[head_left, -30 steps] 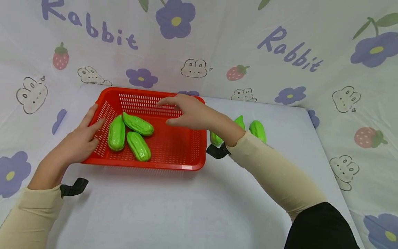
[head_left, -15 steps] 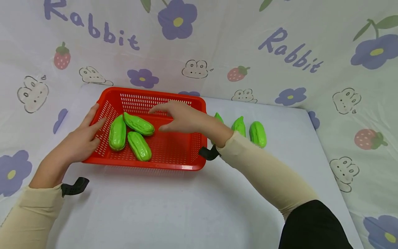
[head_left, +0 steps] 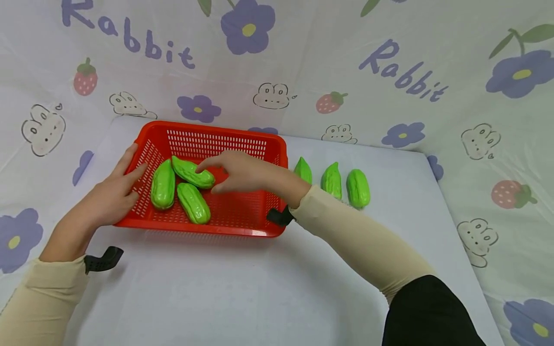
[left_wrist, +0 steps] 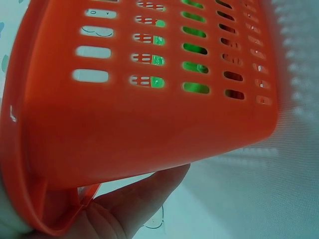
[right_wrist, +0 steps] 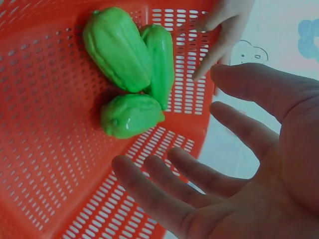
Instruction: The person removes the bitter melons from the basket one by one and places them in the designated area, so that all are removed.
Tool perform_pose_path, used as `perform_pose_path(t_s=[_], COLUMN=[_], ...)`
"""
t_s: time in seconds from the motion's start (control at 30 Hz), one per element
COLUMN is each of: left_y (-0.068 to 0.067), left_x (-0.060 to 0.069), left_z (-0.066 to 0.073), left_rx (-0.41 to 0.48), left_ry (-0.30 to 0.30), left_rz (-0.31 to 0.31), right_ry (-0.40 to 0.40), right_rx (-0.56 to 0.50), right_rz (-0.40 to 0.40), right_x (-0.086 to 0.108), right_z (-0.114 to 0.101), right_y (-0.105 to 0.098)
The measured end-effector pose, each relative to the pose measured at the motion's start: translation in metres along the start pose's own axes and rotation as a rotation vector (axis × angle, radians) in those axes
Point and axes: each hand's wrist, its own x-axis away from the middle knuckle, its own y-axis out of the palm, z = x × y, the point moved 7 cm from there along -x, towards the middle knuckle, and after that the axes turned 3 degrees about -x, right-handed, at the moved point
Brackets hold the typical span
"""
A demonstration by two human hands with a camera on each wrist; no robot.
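A red slotted basket point(head_left: 242, 234) holds three green gourd-like vegetables: one upright at the left point(head_left: 163, 185), one slanting at the top point(head_left: 192, 173) and one below point(head_left: 193, 203). My left hand point(head_left: 110, 197) grips the basket's left rim, fingers over the edge; the left wrist view shows its fingers point(left_wrist: 144, 196) against the outer wall. Above the basket, my right hand point(head_left: 238, 172) holds nothing, its spread fingers close to the top vegetable. In the right wrist view my right hand point(right_wrist: 239, 164) is open, apart from the vegetables point(right_wrist: 132, 115).
Three more green vegetables lie on the white table right of the basket: one partly behind the right forearm point(head_left: 303, 170), a middle one point(head_left: 332, 181) and a right one point(head_left: 358, 188). A patterned cloth point(head_left: 303, 62) stands behind the table.
My right hand has moved left and toward the near side over the basket, coming closer to the top vegetable. The vegetables on the table are less covered by the forearm. My left hand stays put.
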Motion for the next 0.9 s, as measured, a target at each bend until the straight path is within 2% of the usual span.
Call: perform_pose_path(t_s=[0.27,0.9], left_y=[-0.001,0.0], left_x=[0.002,-0.001], left_z=[0.002,0.0], left_rx=[-0.005,-0.01], left_ry=[-0.011,0.003], left_rz=[-0.007,0.0], right_ry=[-0.009,0.051], right_rx=[-0.027,-0.056], right_rz=[-0.059,-0.143], right_x=[-0.012,-0.029], right_z=[-0.005,-0.007], right_y=[0.013,0.034])
